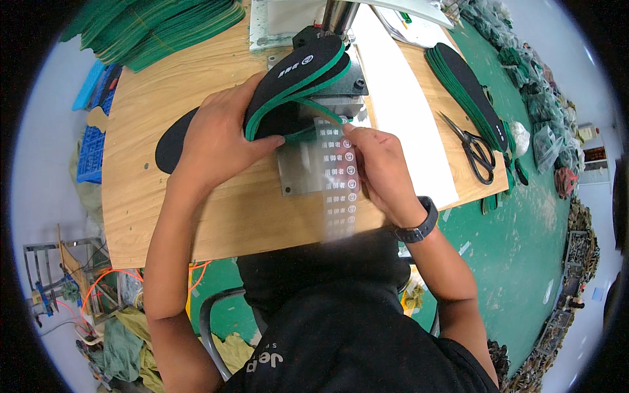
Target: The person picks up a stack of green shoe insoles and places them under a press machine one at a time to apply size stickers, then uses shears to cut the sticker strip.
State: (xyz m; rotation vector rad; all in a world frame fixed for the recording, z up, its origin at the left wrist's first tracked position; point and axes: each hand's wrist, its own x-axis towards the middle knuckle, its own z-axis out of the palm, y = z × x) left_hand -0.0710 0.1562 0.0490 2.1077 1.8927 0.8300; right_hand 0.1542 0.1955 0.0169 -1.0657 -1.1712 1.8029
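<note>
My left hand (219, 134) is closed round a few black insoles (291, 75) with green edges, which bend upward in its grip; the top one bears a white printed mark. Between the fingertips of my right hand (383, 160) is pinched the upper end of a clear strip of white transfer labels (337, 171), which hangs down past the table's front edge. Just beneath the insoles and strip lies a metal plate (298, 173) of a press (337, 19). Left of my left hand, another black insole (171, 145) rests on the table, partly hidden.
Green sheets (154, 33) are stacked at the far left. To the right lie a pile of insoles (465, 92), black-handled scissors (477, 147) and a long white sheet (409, 111) on the wooden table (144, 223). Bagged goods (524, 72) line the floor beyond.
</note>
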